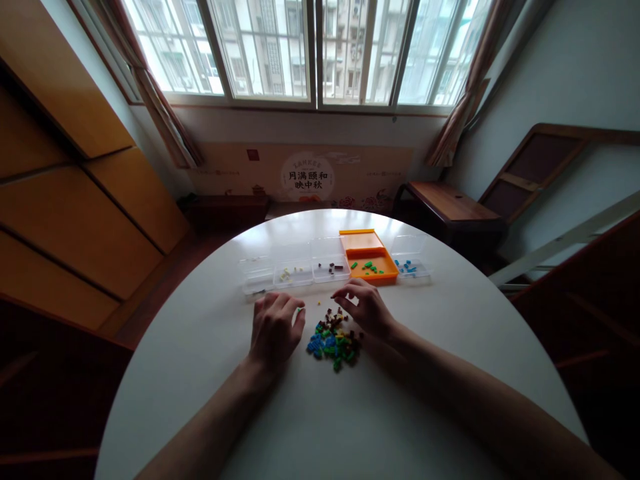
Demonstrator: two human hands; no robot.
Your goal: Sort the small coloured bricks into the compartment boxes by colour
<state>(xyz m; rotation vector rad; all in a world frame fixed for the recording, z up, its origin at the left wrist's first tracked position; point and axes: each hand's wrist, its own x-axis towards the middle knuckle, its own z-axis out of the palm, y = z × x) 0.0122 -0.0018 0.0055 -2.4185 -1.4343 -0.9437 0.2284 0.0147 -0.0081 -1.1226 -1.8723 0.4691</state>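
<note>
A mixed pile of small toy bricks (330,340) in blue, green, brown and yellow lies on the white table between my hands. Just left of it, my left hand (275,327) is curled, with a small green brick (300,309) showing between thumb and forefinger. My right hand (367,308) reaches over the pile's upper right, its thumb and forefinger pinching a small dark brown brick (333,297). One loose yellow brick (319,303) lies between the hands. Behind, an open orange box (393,275) holds several green bricks, in front of its raised lid.
Open clear boxes stand in a row with the orange one: one with dark bricks (317,276), one with pale yellow bricks (279,283), a far-left one (247,288), and one with blue bricks (425,273) at right. A wooden side table (457,200) stands beyond the round table (190,373).
</note>
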